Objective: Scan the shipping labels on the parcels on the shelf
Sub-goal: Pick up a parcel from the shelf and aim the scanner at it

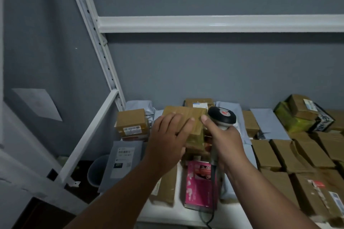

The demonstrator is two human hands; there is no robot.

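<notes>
Parcel [186, 117] is pressed under flat left hand [167, 139] fingers; scanner [221, 117], gripped by right hand [227, 143], is held just beside it.

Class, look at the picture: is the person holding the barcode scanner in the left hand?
No. The right hand grips the scanner by its handle, while the left hand rests on a brown parcel.

Shelf [178, 212]: I see a white surface.
On it: brown parcels [268, 152], grey mailers [123, 156], pink box [199, 186].
</notes>
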